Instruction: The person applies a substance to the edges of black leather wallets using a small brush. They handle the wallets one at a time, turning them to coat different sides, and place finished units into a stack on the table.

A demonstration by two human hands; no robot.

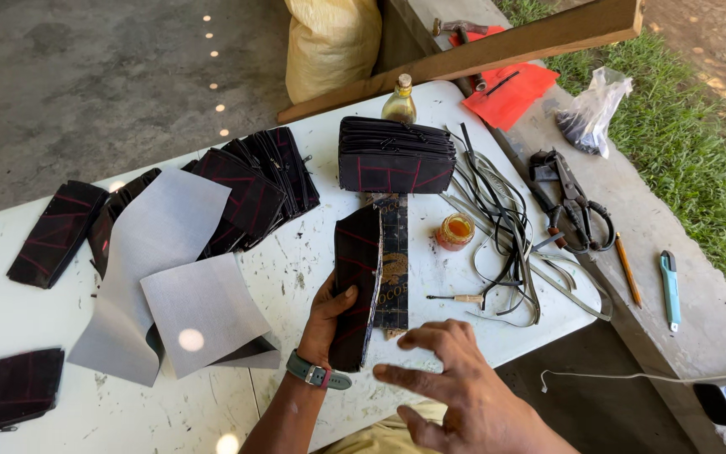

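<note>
Right hand (455,378) nearest us, fingers spread, holding nothing, hovering over the white table (296,269). Left hand (329,315) clamped on a black pouch (355,277), stood on edge beside a printed strip (393,269). We judge the pouch light, limp, best gripped along its long edge. Its far face is hidden; stacked pouches (395,155) lie beyond.

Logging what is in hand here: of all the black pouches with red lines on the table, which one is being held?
The pouch standing on edge in the left hand, beside the printed strip. The others lie untouched in stacks or flat.
</note>
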